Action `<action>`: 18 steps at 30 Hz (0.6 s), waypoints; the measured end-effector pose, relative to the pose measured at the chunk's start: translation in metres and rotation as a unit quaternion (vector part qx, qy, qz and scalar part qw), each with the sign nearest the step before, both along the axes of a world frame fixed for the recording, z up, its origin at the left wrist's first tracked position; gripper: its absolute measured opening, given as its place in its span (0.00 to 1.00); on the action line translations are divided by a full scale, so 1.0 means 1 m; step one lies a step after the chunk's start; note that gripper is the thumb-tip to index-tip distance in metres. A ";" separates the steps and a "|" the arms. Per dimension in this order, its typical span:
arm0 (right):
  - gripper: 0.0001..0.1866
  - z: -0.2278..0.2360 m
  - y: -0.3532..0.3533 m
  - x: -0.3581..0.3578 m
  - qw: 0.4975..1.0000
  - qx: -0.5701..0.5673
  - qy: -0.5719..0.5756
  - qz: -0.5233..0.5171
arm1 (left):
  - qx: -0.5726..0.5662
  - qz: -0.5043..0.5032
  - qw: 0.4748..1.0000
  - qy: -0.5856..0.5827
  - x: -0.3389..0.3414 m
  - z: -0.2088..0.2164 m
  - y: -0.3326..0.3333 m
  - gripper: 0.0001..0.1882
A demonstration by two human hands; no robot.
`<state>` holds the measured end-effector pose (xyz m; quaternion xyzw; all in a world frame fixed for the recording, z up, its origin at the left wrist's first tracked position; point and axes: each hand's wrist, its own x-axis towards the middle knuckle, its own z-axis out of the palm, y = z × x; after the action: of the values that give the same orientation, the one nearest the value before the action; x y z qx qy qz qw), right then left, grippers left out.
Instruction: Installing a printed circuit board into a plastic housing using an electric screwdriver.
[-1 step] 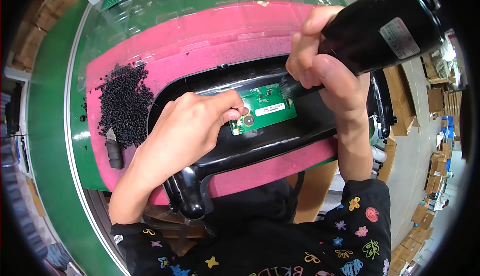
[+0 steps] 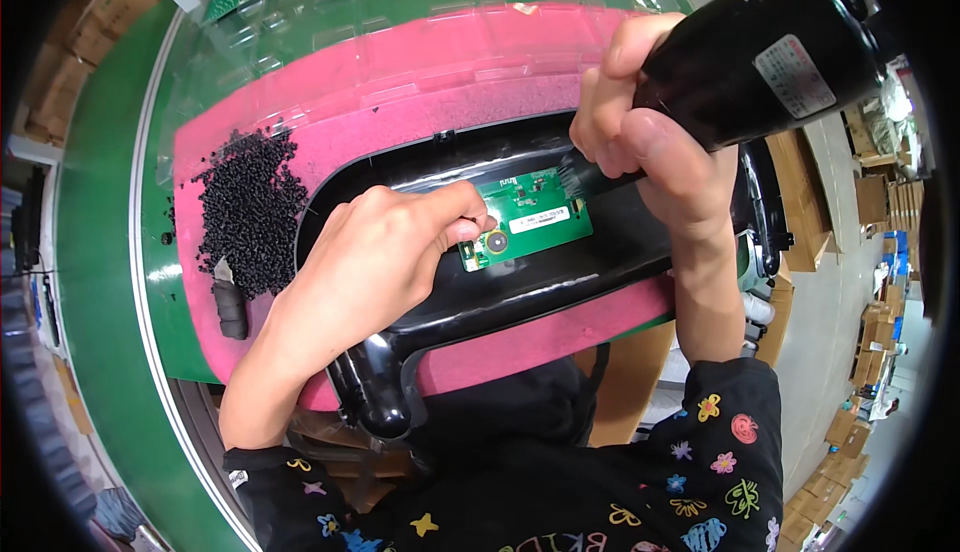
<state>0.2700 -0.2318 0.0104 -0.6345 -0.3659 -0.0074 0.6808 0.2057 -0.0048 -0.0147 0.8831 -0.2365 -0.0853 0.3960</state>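
Right hand (image 2: 672, 157) gripping black cylindrical handheld tool (image 2: 740, 62), left hand (image 2: 385, 242) curled, grip unclear, at green rectangular circuit board (image 2: 550, 237)

A pink mat (image 2: 500, 357) lies in front of me on a green surface (image 2: 110, 182). Near its left edge I see a small tool with a dark wrapped handle (image 2: 231, 312) and a pale tip. A clear plastic tray with moulded pockets (image 2: 400, 12) overlaps the mat's far side. Off to my right, past the grey floor (image 2: 815, 317), I see cardboard boxes (image 2: 878, 330) and, beside them, something blue, too small to tell.
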 end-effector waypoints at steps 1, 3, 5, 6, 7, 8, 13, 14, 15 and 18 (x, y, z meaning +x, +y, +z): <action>0.17 0.001 0.000 -0.002 1.000 -0.003 0.004 -0.008 | 0.002 -0.002 1.000 0.000 0.000 0.001 0.000 0.01; 0.16 0.002 0.001 -0.005 1.000 -0.001 0.007 -0.014 | 0.003 -0.002 1.000 -0.001 0.000 0.001 0.000 0.01; 0.15 0.004 0.003 -0.009 0.998 -0.013 0.022 -0.059 | 0.006 -0.001 1.000 -0.001 0.000 0.001 0.000 0.01; 0.15 0.003 0.003 -0.010 0.998 -0.009 0.021 -0.057 | 0.002 0.000 1.000 0.004 0.000 0.001 0.000 0.01; 0.15 0.001 0.003 -0.010 0.998 0.006 0.022 -0.057 | -0.002 0.001 1.000 0.009 0.000 0.002 0.000 0.01; 0.15 0.000 0.002 -0.010 0.998 0.019 0.023 -0.058 | -0.006 0.000 1.000 0.005 0.000 0.003 -0.001 0.01; 0.16 0.001 0.003 -0.018 0.997 0.028 0.011 -0.074 | 0.000 -0.003 1.000 0.005 -0.001 0.001 -0.001 0.02; 0.16 0.002 0.000 -0.020 0.997 0.036 0.022 -0.072 | 0.000 -0.005 1.000 -0.004 -0.002 -0.001 0.000 0.03; 0.16 0.002 -0.002 -0.021 0.996 0.044 0.034 -0.069 | 0.000 -0.007 1.000 -0.013 -0.001 -0.002 0.000 0.03; 0.16 0.007 -0.003 -0.023 0.986 0.145 0.068 -0.034 | 0.013 -0.001 0.999 -0.031 -0.002 0.004 -0.002 0.04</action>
<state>0.2467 -0.2344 0.0171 -0.5399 -0.2922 -0.0407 0.7883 0.2036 -0.0070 -0.0109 0.8900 -0.2486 -0.0611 0.3772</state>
